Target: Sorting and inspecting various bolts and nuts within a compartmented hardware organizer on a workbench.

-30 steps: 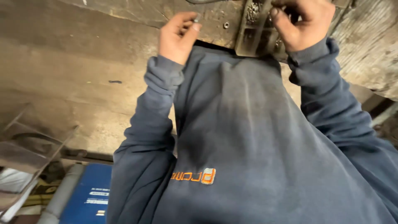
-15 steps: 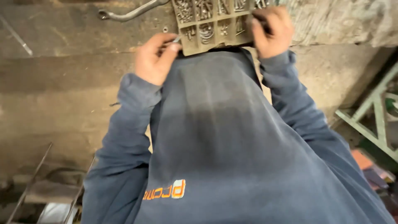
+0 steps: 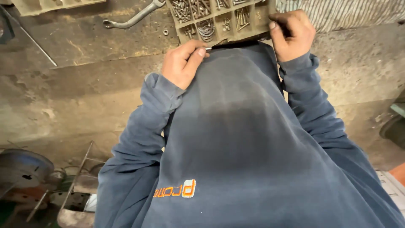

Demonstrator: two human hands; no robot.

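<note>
A beige compartment tray [image 3: 219,36] full of screws and bolts lies on a dirty workbench at the top of the head view. My right hand [image 3: 291,33] grips the tray's right near corner. My left hand [image 3: 183,63] rests just in front of the tray's near edge, pinching a small metal screw [image 3: 208,49] between thumb and forefinger. My blue sweatshirt fills the middle and hides the tray's near side.
A curved metal wrench [image 3: 135,17] lies on the bench [image 3: 84,76] left of the tray, with a small nut [image 3: 165,32] beside it. A thin rod [image 3: 29,40] lies at far left. Scrap metal parts and a round disc [image 3: 21,169] sit on the floor lower left.
The view has tilted down, so the tray and both hands sit lower in frame. My right hand stays on the tray's corner; my left hand stays at the near edge.
</note>
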